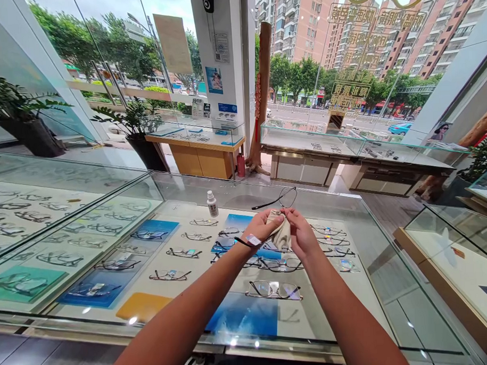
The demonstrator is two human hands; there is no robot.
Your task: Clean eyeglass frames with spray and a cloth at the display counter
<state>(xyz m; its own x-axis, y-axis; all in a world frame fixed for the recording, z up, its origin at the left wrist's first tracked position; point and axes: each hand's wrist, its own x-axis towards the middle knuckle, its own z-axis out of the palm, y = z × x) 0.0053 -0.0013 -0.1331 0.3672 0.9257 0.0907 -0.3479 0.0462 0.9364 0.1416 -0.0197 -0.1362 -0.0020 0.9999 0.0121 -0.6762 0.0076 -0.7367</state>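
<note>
My left hand is closed on a beige cleaning cloth, which hangs down between my two hands. My right hand pinches at the rim of a pair of glasses, where the cloth meets it. One thin dark lens rim and a temple stick out beyond my fingers; the other lens is hidden by the cloth and fingers. Beside my left wrist shows a dark thin strip with a white label. Both hands are above the glass display counter. A small white-capped bottle stands on the counter to their left.
Under the glass lie several pairs of glasses, including a rimmed pair, on blue cards and a yellow card. Another glass case stands at the right. Beyond are a wooden-fronted display case, a potted plant and a wooden post.
</note>
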